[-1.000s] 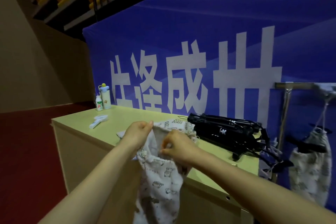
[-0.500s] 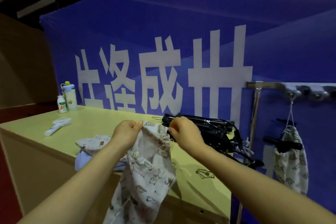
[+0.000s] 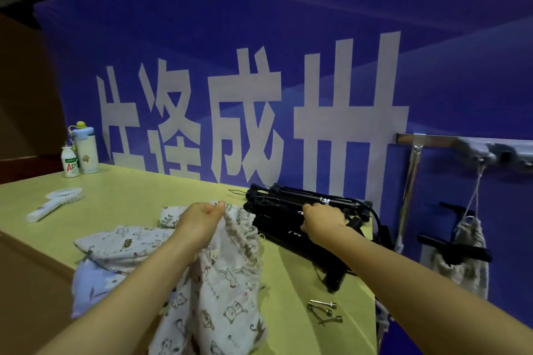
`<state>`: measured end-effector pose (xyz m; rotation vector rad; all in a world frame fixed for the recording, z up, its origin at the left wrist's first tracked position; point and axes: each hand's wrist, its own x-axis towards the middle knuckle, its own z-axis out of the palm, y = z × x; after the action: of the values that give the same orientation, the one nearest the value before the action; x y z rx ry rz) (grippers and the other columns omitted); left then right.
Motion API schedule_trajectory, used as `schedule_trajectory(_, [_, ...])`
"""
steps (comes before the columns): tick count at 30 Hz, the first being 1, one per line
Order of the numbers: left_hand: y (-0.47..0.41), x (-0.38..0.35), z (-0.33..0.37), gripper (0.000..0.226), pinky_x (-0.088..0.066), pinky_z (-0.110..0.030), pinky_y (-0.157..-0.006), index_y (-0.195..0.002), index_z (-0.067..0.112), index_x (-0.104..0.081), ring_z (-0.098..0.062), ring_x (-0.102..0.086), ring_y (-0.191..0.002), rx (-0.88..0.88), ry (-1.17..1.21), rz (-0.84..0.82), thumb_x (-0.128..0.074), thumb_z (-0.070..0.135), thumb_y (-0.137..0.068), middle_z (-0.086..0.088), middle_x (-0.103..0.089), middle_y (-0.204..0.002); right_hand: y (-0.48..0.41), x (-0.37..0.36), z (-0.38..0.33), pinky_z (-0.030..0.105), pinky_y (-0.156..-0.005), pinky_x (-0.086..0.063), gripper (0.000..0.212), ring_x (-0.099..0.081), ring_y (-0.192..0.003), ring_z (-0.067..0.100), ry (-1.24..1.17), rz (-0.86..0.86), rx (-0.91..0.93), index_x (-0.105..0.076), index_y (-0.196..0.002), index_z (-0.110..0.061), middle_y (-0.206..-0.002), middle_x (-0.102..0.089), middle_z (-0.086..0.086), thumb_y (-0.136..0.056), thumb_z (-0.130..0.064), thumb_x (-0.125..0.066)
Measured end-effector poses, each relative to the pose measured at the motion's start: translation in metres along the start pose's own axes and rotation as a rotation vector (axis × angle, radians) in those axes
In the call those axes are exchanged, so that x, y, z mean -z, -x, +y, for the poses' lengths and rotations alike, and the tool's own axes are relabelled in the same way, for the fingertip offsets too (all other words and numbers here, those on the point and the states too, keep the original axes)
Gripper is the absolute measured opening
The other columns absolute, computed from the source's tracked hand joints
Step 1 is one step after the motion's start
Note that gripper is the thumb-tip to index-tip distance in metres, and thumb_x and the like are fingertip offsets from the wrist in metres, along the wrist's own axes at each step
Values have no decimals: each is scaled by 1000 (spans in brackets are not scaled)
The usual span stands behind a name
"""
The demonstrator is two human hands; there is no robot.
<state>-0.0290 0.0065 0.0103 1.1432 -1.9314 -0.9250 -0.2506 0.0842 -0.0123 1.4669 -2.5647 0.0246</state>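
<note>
My left hand [image 3: 202, 222] grips the gathered top edge of a white drawstring bag printed with small animals [image 3: 222, 302]; the bag hangs down over the table's front edge. My right hand [image 3: 323, 220] reaches onto a stack of black clip hangers [image 3: 291, 210] lying on the pale green table [image 3: 129, 196], its fingers curled over one of them. More printed cloth bags [image 3: 127, 245] lie flat on the table to the left of my left hand.
Two bottles [image 3: 82, 150] stand at the table's far left, with a white handheld fan [image 3: 54, 204] nearby. Metal clips [image 3: 324, 311] lie near the front right corner. A metal rack rail [image 3: 461, 144] at right carries a hung bag [image 3: 464, 256] on a black hanger.
My right hand let go of the bag's top and moved right onto the black hangers. My left hand still holds the bag. The camera view shifted to the right.
</note>
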Motion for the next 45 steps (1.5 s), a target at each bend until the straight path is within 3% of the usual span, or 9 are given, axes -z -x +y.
schedule_trajectory(4, [-8, -9, -10, 43, -31, -28, -63, -65, 9, -55, -19, -46, -75, 34, 50, -28, -43, 34, -98, -3, -48, -76, -9, -10, 2, 36, -71, -38, 27, -52, -83, 27, 20, -100, -68, -52, -120, -10, -84, -52, 4, -94, -15, -52])
schedule_trajectory(11, [-15, -16, -21, 40, -28, -25, -57, -64, 13, -44, -16, -42, -66, 40, 47, -53, -43, 36, -97, -4, -45, -73, -19, -19, 3, 35, -71, -39, 26, -49, -81, 28, -108, -159, -108, -41, -68, -12, -72, -44, 5, -90, 0, -49])
schedule_trajectory(14, [-14, -13, -21, 34, -27, -22, -57, -80, 6, -54, -16, -41, -63, 54, 100, -38, -44, 33, -97, -1, -44, -67, -17, -17, 3, 37, -77, -44, 9, -54, -92, 31, -145, -141, -119, -54, -95, -4, -91, -54, 11, -88, 2, -50])
schedule_trajectory(18, [-11, -6, -22, 37, -29, -25, -58, -66, 17, -45, -11, -38, -58, 59, 107, -13, -43, 34, -98, 3, -41, -64, -15, -10, 3, 42, -92, -46, 35, -52, -113, 38, -178, -41, -127, -44, -126, -1, -126, -50, 20, -92, -3, -52])
schedule_trajectory(20, [-6, -1, -17, 42, -42, -33, -79, -85, -1, -63, -31, -60, -82, 72, 117, -5, -42, 32, -99, -22, -65, -90, -14, -4, 4, 42, -91, -46, 33, -52, -114, 38, -203, -7, -113, -44, -126, -2, -127, -50, 20, -94, -7, -51])
schedule_trajectory(23, [0, 6, -16, 54, -41, -38, -95, -122, -17, -50, -43, -56, -108, 109, 150, 48, -42, 31, -99, -33, -59, -117, -9, 2, 4, 41, -89, -48, 32, -54, -111, 35, -205, 39, -71, -45, -126, -4, -127, -51, 19, -96, -11, -50])
schedule_trajectory(29, [5, 25, -22, 38, -19, -30, -55, -69, 10, -46, -17, -27, -55, 146, 129, 90, -41, 34, -99, -14, -33, -63, 18, 22, 0, 39, -91, -46, 32, -53, -110, 32, -106, 217, 43, -44, -127, -6, -124, -53, 16, -98, -21, -47])
schedule_trajectory(38, [20, 67, -30, 48, -17, -29, -56, -56, 13, -30, -18, -22, -50, 231, 210, 212, -43, 33, -98, -6, -24, -54, 69, 61, -5, 35, -83, -46, 36, -52, -97, 25, -111, 539, 352, -43, -130, -10, -113, -56, 9, -99, -29, -44])
schedule_trajectory(45, [21, 107, -37, 38, -48, -44, -81, -74, 7, -54, -30, -52, -75, 285, 321, 299, -46, 36, -95, -18, -55, -81, 93, 63, -15, 38, -71, -53, 43, -59, -83, 27, 80, 691, 602, -50, -127, -9, -101, -62, 9, -87, -22, -64])
